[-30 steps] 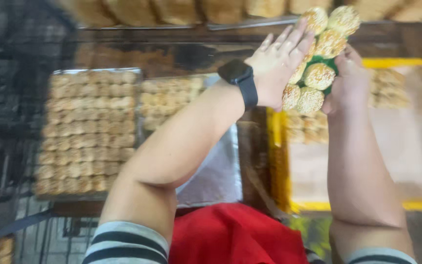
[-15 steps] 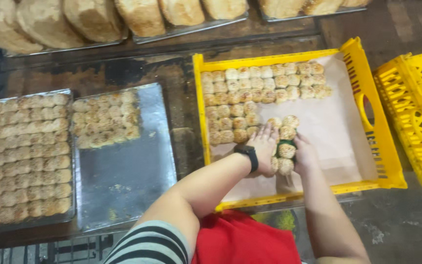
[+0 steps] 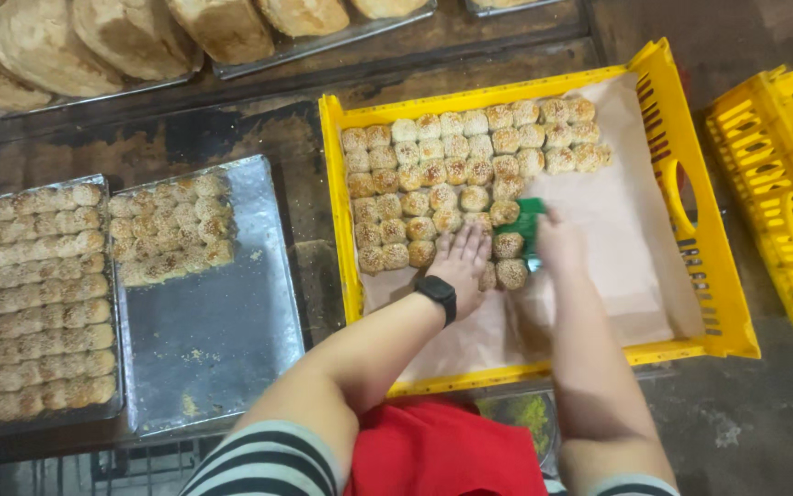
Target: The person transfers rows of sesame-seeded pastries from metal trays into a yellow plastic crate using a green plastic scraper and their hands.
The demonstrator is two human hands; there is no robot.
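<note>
A yellow plastic crate [image 3: 723, 276] lined with brown paper holds rows of small round sesame buns [image 3: 470, 156]. My left hand [image 3: 461, 260], with a black watch on the wrist, lies flat with fingers apart on the nearest buns in the crate. My right hand [image 3: 557, 243] is just to its right, gripping a green scraper [image 3: 527, 223] pressed against a short column of buns [image 3: 509, 246]. The right part of the paper lining is bare.
A metal tray [image 3: 222, 349] to the left holds a small block of buns [image 3: 169, 230]; another tray [image 3: 33, 294] at far left is full. Large loaves [image 3: 121, 37] sit on trays at the back. Another yellow crate [image 3: 792, 193] stands at the right.
Both hands came down from in front of the camera with a stack of buns on the green scraper and now rest them in the crate beside the rows.
</note>
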